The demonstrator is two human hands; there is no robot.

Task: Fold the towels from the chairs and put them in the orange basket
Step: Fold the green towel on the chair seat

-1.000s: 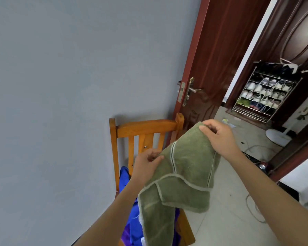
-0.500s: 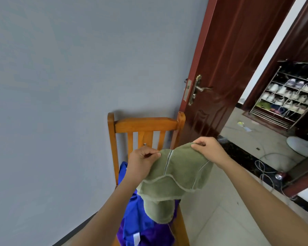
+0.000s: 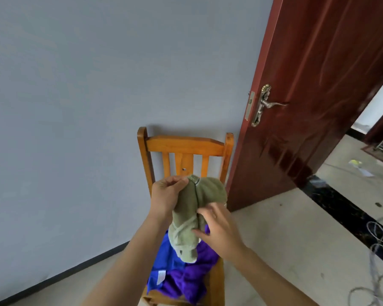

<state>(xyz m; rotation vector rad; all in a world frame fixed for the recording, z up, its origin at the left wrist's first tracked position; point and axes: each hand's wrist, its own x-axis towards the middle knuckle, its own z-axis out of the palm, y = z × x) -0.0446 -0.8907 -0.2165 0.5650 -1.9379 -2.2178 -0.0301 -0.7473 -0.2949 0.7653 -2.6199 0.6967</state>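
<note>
Green towel up in the air, bunched and hanging, in front of the back of a wooden chair and above its seat. Gripped at the top end by the left hand, fingers curled tight around the cloth. Pinched lower down on the right side by the right hand, thumb below, fingers bent over the fold. On the seat, under the towel: blue cloth and purple cloth, crumpled together. Just right of the chair, a dark red door, standing open.
</note>
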